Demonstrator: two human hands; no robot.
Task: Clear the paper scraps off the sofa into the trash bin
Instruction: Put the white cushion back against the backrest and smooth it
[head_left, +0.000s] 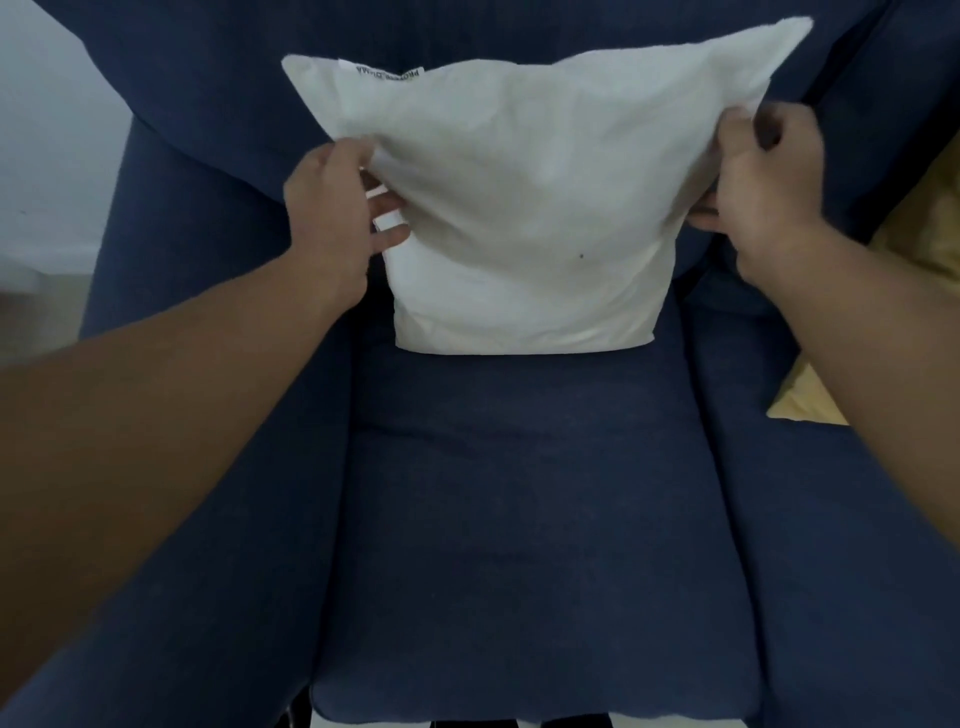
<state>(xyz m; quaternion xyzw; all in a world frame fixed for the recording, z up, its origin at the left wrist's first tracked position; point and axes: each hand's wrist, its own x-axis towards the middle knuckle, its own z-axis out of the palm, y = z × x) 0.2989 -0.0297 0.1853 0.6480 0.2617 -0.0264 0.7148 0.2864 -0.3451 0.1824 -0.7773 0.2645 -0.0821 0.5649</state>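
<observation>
A white pillow (530, 208) stands upright at the back of the dark blue sofa seat (519, 493), leaning on the backrest. My left hand (332, 208) grips its left edge, fingers curled round the fabric. My right hand (763, 182) grips its right edge near the upper corner. A small label shows at the pillow's top left. No paper scraps and no trash bin are in view.
A yellow cushion (914, 260) lies on the sofa at the right, partly behind my right forearm. The sofa's left armrest (171, 312) runs down the left side, with a pale wall (47, 156) beyond it.
</observation>
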